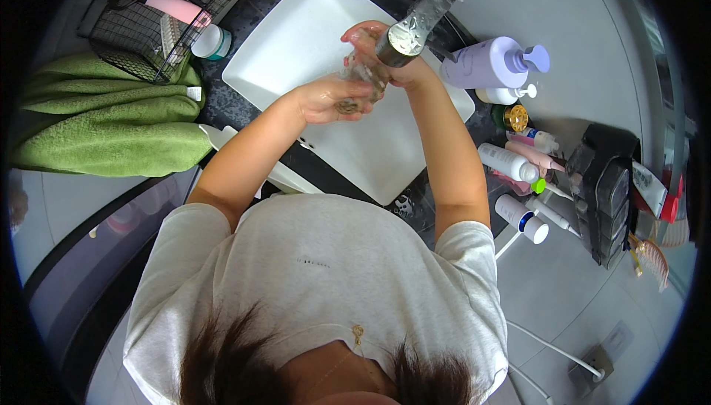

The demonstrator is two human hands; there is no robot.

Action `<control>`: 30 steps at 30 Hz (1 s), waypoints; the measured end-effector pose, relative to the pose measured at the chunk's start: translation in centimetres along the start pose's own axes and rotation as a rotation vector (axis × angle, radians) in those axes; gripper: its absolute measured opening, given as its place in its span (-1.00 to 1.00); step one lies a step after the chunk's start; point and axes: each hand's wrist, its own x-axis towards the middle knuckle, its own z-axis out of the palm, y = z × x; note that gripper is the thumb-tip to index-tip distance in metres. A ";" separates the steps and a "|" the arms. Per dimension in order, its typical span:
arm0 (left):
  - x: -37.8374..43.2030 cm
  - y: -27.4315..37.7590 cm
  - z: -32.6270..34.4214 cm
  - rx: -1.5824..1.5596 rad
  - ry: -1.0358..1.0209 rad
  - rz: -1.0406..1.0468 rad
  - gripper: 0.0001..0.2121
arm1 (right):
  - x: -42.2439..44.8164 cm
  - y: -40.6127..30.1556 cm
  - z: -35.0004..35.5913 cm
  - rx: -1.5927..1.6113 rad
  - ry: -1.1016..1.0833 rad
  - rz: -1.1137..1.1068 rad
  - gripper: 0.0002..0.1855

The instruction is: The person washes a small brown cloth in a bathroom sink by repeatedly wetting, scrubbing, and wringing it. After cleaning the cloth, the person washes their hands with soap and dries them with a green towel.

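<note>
Over the white basin (pixel 311 33), my left hand (pixel 333 97) and my right hand (pixel 411 72) come together, both wet. Between them is a wet, brownish, partly see-through thing (pixel 364 74), too blurred to name exactly. My left hand's fingers curl about its lower end, where a darker brown patch shows. At its upper end are the fingers of my right hand. The round metal end of the faucet (pixel 397 55) stands over my right hand and hides part of it.
Right of the basin stand a lilac pump bottle (pixel 483 65), a white bottle (pixel 508 162) and a black organizer (pixel 602 194). On the left are a green towel (pixel 122 133), a teal jar with white lid (pixel 210 42) and a black wire basket (pixel 133 38). White cables (pixel 555 344) hang lower right.
</note>
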 end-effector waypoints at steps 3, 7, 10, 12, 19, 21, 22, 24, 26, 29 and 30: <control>1.3 0.3 0.7 0.363 0.270 0.051 -0.47 | 0.8 0.4 1.0 -0.367 0.139 0.082 -0.69; 4.1 -1.2 -0.6 0.868 0.513 0.497 -0.48 | 2.9 7.3 0.3 -0.695 0.361 -0.278 -0.76; 5.3 -2.6 -1.5 1.196 0.822 0.369 -0.41 | 3.9 11.5 0.3 -0.839 0.660 -0.273 -0.80; 5.6 -2.3 -1.7 1.277 0.915 0.239 -0.36 | 4.0 13.2 -0.7 -0.868 0.742 -0.223 -0.72; 3.0 1.5 -1.6 0.874 0.707 0.221 -0.44 | -1.6 8.1 -0.4 0.340 0.433 0.214 -0.51; 2.1 2.2 -1.7 0.586 0.428 0.201 -0.49 | -2.9 7.9 0.4 0.531 0.375 0.081 -0.55; 1.1 2.5 -0.3 0.549 0.422 0.145 -0.51 | -3.6 7.5 0.4 0.541 0.388 0.088 -0.56; -0.1 2.8 -1.2 0.265 0.272 0.130 -0.52 | -4.0 7.2 -0.1 0.660 0.374 0.024 -0.57; -1.5 2.4 -1.7 0.084 0.182 0.089 -0.51 | -4.4 7.2 0.6 0.675 0.393 -0.054 -0.46; -2.0 1.7 0.0 0.246 0.424 0.045 -0.51 | -4.4 7.5 2.7 0.670 0.395 0.023 -0.38; -2.0 1.7 0.5 0.300 0.504 0.033 -0.51 | -4.2 7.9 3.0 0.550 0.399 0.000 -0.41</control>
